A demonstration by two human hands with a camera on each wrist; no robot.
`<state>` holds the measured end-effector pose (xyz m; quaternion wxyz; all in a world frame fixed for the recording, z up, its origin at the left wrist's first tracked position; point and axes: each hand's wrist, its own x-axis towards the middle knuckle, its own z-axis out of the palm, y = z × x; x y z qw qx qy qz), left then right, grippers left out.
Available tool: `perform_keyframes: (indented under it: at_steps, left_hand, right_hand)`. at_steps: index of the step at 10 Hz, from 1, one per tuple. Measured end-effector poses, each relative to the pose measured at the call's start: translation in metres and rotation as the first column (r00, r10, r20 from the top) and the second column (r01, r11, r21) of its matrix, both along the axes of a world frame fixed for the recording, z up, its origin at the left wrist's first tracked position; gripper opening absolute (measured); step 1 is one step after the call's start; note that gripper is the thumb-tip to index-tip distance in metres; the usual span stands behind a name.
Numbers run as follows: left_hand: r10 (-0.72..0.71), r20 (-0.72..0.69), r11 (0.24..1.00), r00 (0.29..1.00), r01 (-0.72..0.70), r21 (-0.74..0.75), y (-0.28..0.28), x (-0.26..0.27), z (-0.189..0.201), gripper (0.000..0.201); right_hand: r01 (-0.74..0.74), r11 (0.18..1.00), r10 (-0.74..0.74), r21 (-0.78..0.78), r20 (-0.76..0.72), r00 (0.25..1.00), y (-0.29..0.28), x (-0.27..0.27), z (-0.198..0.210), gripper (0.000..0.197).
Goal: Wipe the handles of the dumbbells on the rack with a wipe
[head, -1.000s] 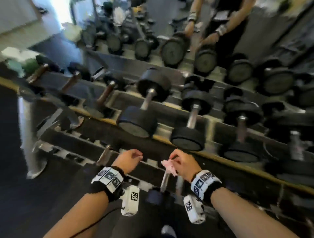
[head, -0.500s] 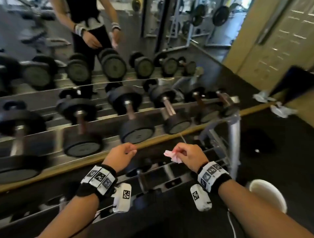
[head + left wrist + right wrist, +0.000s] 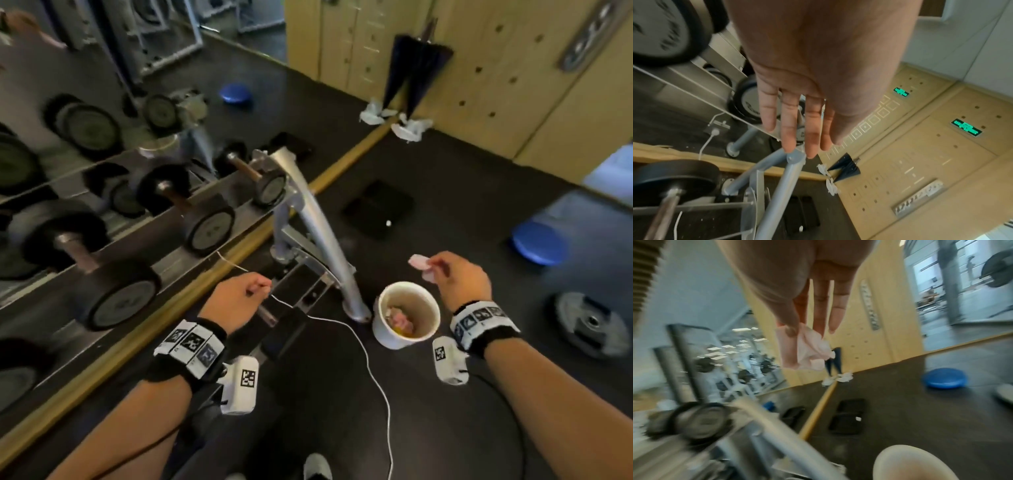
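Observation:
Black dumbbells with metal handles lie on the sloped rack at the left, in front of a mirror. My right hand pinches a crumpled pink wipe between thumb and forefinger, off the rack's end and just above a white cup with used wipes inside. The right wrist view shows the wipe hanging from the pinch and the cup's rim below. My left hand hovers by the rack's lower shelf. In the left wrist view its fingers are straight and hold nothing.
The rack's silver leg stands between my hands. A white cable trails over the dark floor. Also on the floor are a black mat, a blue disc and a weight plate. An umbrella leans on the wooden wall.
The view has swung right, from the rack's middle to its end. My right hand has carried the wipe away from the rack to above the white cup. The left hand stays near the rack.

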<state>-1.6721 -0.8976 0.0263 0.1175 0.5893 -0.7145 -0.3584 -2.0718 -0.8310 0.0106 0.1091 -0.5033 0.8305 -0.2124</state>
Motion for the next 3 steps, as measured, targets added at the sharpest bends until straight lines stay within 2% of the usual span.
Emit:
perform_keyframes:
  at_steps: [1,2,3]
  left_hand:
    - [-0.032,0.011,0.997,0.999,0.031,0.065,-0.004,-0.032,-0.008,0.023]
    - [-0.062,0.032,0.992,0.998,0.058,0.112,0.0,-0.047,-0.02,0.027]
    - [-0.102,0.056,0.982,0.993,0.092,0.163,0.013,-0.05,-0.026,0.029]
  right_hand:
    - [0.066,0.984,-0.085,0.167,0.11,0.99,-0.001,-0.039,-0.032,0.03]
    - [-0.032,0.919,-0.062,0.393,0.225,0.972,0.006,-0.058,-0.066,0.071]
    - [0.044,0.945,-0.169,0.325,0.369,0.914,0.02,-0.076,-0.079,0.075]
